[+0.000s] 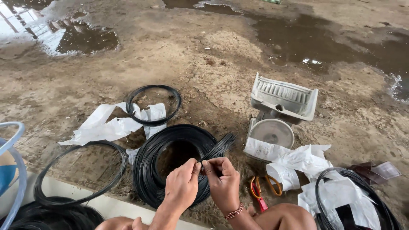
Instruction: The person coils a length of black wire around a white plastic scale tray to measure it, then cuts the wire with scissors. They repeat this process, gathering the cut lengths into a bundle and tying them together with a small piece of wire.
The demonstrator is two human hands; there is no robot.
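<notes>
White wrappers (115, 125) beside coils

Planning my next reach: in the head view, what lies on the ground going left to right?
Blue hose loop → thin wire ring → big black wire coil under both hands → pale scale → wrapped coil.

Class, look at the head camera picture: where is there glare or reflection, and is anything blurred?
Head view: soft daylight without hard shadows; bright sky glare on the muddy puddle top left; the large black wire coil and both hands, left hand, right hand, look sharp; edges bend slightly.
</notes>
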